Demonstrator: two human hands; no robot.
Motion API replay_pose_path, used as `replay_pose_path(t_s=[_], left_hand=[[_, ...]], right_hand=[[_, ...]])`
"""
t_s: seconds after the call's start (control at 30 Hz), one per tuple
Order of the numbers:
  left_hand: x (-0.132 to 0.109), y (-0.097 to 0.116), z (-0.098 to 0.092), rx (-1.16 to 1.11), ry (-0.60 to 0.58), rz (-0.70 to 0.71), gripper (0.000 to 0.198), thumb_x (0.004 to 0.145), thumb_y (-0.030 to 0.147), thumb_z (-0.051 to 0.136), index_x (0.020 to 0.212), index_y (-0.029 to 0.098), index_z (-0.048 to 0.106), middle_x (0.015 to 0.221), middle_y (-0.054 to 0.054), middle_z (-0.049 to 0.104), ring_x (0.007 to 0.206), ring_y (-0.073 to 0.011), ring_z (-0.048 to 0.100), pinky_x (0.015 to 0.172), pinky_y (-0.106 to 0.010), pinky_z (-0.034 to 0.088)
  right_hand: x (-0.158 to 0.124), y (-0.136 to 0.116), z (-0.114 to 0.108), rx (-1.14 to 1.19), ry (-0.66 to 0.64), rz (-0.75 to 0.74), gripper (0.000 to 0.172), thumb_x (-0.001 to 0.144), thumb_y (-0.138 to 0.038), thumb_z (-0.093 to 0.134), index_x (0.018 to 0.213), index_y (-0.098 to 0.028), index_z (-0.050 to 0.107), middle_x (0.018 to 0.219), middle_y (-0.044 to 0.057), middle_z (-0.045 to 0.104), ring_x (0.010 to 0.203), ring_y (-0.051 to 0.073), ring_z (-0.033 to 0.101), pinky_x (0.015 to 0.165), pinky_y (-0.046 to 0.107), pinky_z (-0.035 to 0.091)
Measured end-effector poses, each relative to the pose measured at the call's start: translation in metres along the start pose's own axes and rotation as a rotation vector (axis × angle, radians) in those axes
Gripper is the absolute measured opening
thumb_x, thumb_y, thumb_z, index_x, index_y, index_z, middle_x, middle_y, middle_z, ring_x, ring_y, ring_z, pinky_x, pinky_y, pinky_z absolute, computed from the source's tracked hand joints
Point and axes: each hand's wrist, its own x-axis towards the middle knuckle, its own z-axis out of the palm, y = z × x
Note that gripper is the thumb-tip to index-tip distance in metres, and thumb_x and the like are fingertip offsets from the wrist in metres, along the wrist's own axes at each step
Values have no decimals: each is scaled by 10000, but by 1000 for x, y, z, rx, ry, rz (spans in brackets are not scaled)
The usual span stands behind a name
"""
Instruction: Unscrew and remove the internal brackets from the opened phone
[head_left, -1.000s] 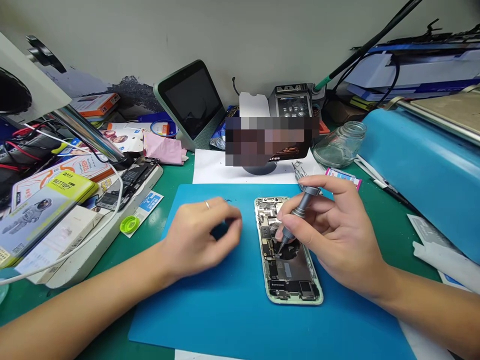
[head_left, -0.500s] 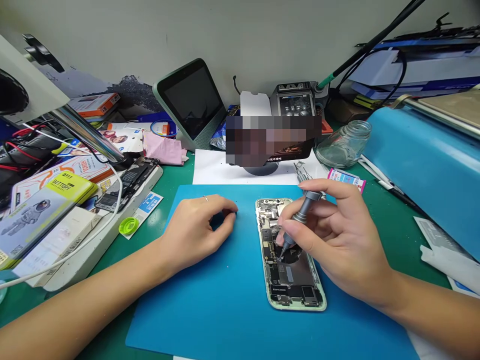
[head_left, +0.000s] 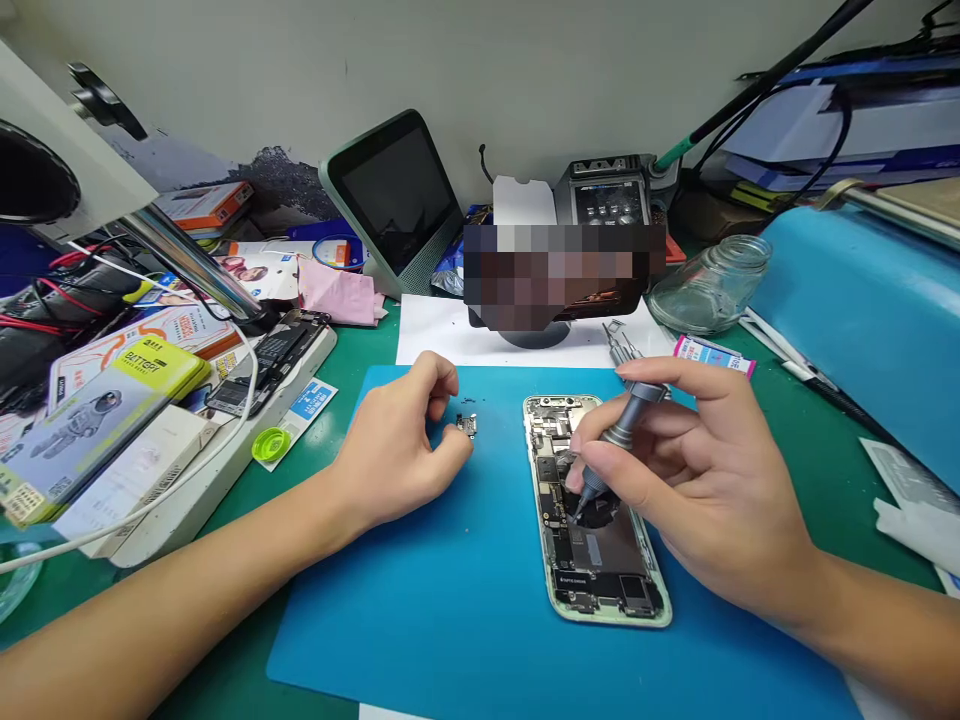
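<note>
My right hand [head_left: 694, 470] grips a grey precision screwdriver [head_left: 626, 425], tilted, its tip down at the inner edge of an opened phone [head_left: 589, 560]. The phone has a pale green frame and lies lengthwise on a blue mat [head_left: 390, 600], its board and dark inner parts bare. Metal prongs [head_left: 621, 342] show beyond the right fingers; whether this hand holds them too I cannot tell. To the left, my left hand [head_left: 397, 430] rests on the mat, fingers curled, thumb apart from the index finger. A small metal part [head_left: 467, 425] lies at its thumb, with tiny dark pieces [head_left: 472, 400] above.
At the left, a battery box [head_left: 112, 420] and an opened phone part [head_left: 277, 355] lie on a white strip, crossed by a white cable [head_left: 244, 400]. Behind the mat stand a smart display [head_left: 397, 190] and a partly blurred screen [head_left: 570, 275]. A glass jar [head_left: 709, 290] stands right.
The whole view has shifted slightly. My left index finger and thumb have spread apart and drawn back, uncovering the small metal part. The screwdriver stays at about the same spot on the phone.
</note>
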Motion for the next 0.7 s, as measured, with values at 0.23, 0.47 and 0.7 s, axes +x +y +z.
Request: replay_pose_path(t_s=[0.23, 0.47, 0.7], left_hand=[[-1, -3, 6, 63, -30, 16, 253, 755, 209, 569, 972, 235, 441, 869, 7, 575, 759, -172, 526, 677, -311, 387], [-1, -5, 7, 71, -60, 4, 212, 807, 224, 577, 982, 236, 458, 877, 4, 604, 753, -178, 525, 662, -321, 372], [-1, -4, 8, 63, -96, 1, 217, 798, 247, 570, 991, 234, 471, 900, -9, 606, 790, -196, 547, 712, -353, 413]], right_hand=[[2, 1, 0, -5, -16, -4, 397, 974, -159, 680, 1264, -345, 483, 906, -45, 723, 668, 143, 765, 541, 241, 656], [-1, 2, -1, -13, -31, -19, 410, 981, -142, 667, 1276, -353, 478, 903, -42, 725, 690, 142, 764, 551, 235, 655], [-3, 3, 0, -9, -37, -22, 414, 985, -155, 666, 1294, -361, 483, 907, -33, 720, 687, 146, 761, 534, 233, 648]])
